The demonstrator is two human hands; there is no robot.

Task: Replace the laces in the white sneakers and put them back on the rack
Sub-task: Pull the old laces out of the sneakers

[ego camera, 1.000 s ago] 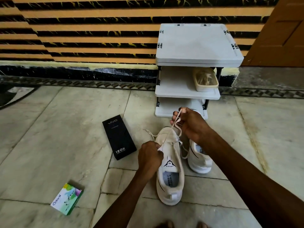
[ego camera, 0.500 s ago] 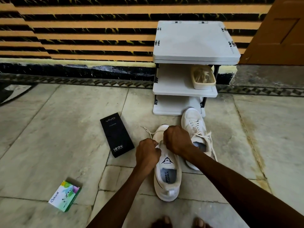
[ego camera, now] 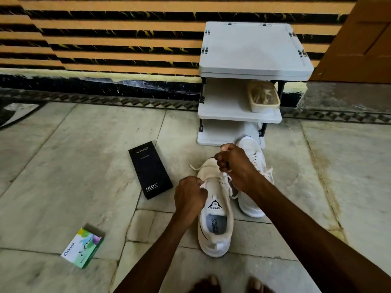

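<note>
While both sneakers stand on the stone floor [ego camera: 63,166] just in front of the rack [ego camera: 249,51], the work in hand looks to be the lacing itself, not the putting back. The near sneaker [ego camera: 215,229] lies heel toward the person, its tongue and insole open to view, and the lace [ego camera: 193,167] runs across its forefoot, one loose end trailing off to the left on the floor. The left hand [ego camera: 190,195] is curled at the left edge of the eyelets and pinches a stretch of lace there, which seems to steady the shoe as well. The right hand [ego camera: 232,163] is clenched round the lace above the toe end, a pale tip showing out of the top of the fist, so it appears to be drawing a length taut through an eyelet. The far sneaker [ego camera: 251,208], partly hidden behind the right wrist, sits close against the rack's bottom shelf and shows lacing over its upper; whether it is finished I cannot tell. A tub [ego camera: 264,108] of what look like spare laces stands on the middle shelf. I judge the task about midway: the next move calls for evening the tension, finding the next free eyelet and feeding the tip through it, with the left hand holding the shoe against sliding on the smooth floor.
</note>
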